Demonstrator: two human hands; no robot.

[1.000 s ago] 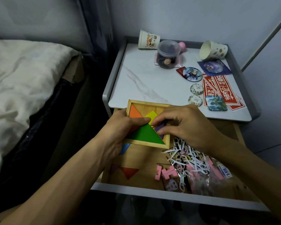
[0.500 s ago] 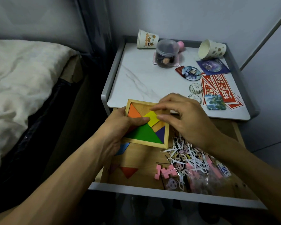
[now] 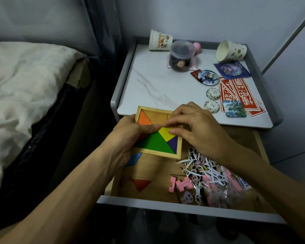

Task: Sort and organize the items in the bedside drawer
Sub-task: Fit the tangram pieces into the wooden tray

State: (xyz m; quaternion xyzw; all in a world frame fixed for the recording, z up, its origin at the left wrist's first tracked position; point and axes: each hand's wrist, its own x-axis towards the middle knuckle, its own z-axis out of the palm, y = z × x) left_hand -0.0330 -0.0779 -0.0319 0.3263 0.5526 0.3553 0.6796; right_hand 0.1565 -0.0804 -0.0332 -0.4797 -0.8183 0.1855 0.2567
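A wooden tangram tray [image 3: 158, 153] lies across the back of the open drawer [image 3: 183, 207]. Orange, green, purple and yellow pieces sit in it. My left hand [image 3: 128, 136] grips the tray's left side, thumb lying over the pieces. My right hand [image 3: 195, 127] pinches the yellow square piece [image 3: 166, 132] with thumb and fingertips inside the tray. Loose in the drawer lie a blue piece [image 3: 133, 159], a red triangle [image 3: 141, 184] and a faint purple piece [image 3: 124, 179]. Pink foam shapes [image 3: 179, 184] and a heap of white floss picks [image 3: 202, 164] fill the drawer's right half.
On the nightstand's marble top [image 3: 148, 88] stand two paper cups [image 3: 158, 42] [image 3: 231, 51], a clear jar [image 3: 181, 56], round badges [image 3: 208, 77], red stickers [image 3: 239, 94] and a square magnet [image 3: 234, 109]. A bed [image 3: 25, 88] lies to the left; a wall is on the right.
My right hand moved from the purple piece at the tray's lower right up to the yellow square, which now lies lower and flatter against the green triangle. The left hand stayed on the tray.
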